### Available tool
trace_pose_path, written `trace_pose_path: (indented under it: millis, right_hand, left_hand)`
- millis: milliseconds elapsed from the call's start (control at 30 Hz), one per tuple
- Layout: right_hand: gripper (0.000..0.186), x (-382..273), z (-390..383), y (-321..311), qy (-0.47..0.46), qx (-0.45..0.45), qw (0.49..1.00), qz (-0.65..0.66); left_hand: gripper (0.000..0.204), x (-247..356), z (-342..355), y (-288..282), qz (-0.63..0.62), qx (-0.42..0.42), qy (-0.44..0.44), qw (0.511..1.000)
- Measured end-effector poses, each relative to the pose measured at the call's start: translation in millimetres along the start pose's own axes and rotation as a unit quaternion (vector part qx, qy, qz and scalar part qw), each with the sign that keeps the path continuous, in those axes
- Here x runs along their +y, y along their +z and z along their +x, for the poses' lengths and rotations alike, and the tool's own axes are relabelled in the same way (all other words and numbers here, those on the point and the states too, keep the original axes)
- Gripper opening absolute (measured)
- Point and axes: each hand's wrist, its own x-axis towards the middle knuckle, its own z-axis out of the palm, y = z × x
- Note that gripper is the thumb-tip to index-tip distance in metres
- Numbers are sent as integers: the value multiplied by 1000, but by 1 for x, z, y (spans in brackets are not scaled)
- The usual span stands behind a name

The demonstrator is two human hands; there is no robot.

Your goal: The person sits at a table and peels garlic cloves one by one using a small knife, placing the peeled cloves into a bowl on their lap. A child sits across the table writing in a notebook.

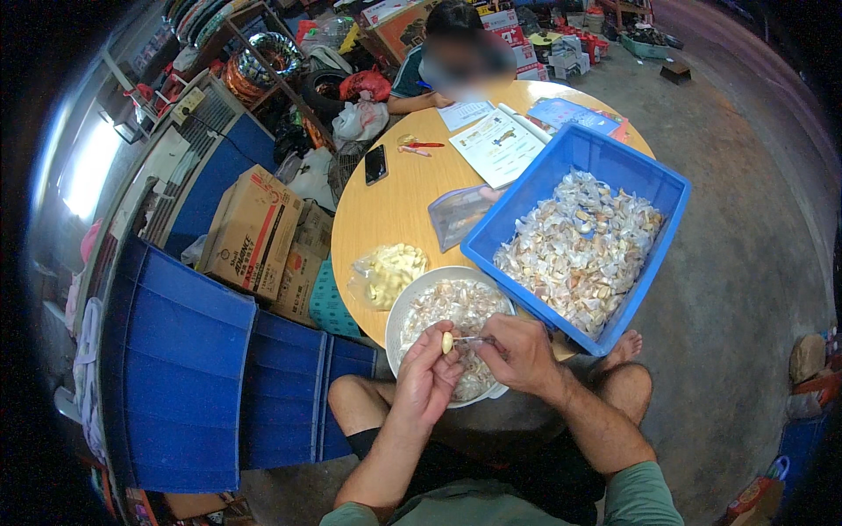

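Between the thumb and fingers of my left hand (429,373) is a pale yellow peeled garlic clove (447,343). My right hand (523,352) grips a small knife (470,338), its thin blade pointing left and reaching the clove; the handle is hidden in my fist. Both hands hover over a white bowl (394,317) filled with papery garlic skins (452,307). Left of the bowl lies a clear plastic bag of peeled cloves (392,273). A large blue plastic crate (653,167), full of unpeeled garlic cloves (583,245), stands tilted to the right.
On the round wooden table (360,219) are a phone (375,165), pens (421,147), a zip pouch (457,216) and an open book (500,145). Across it, a person (452,61) leans over papers. Cardboard boxes (250,232) and blue panels (180,359) stand at my left.
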Motion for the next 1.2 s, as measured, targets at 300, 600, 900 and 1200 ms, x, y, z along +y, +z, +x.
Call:
trace_pose_path:
  millis: [300, 600, 900, 1200]
  right_hand:
    - [18, -17, 1, -1, 73, -60, 995, 43]
    - [14, -11, -2, -3, 110, -61, 990, 59]
    - [13, -11, -2, -3, 143, 19, 988, 59]
    - [14, -7, -3, 4, 129, 42, 990, 32]
  left_hand:
    - [17, -11, -1, 15, 167, 65, 106, 978]
    - [21, -22, 3, 7, 222, -2, 139, 965]
    - [35, -20, 2, 9, 198, 26, 116, 973]
    - [31, -13, 1, -2, 219, 28, 140, 965]
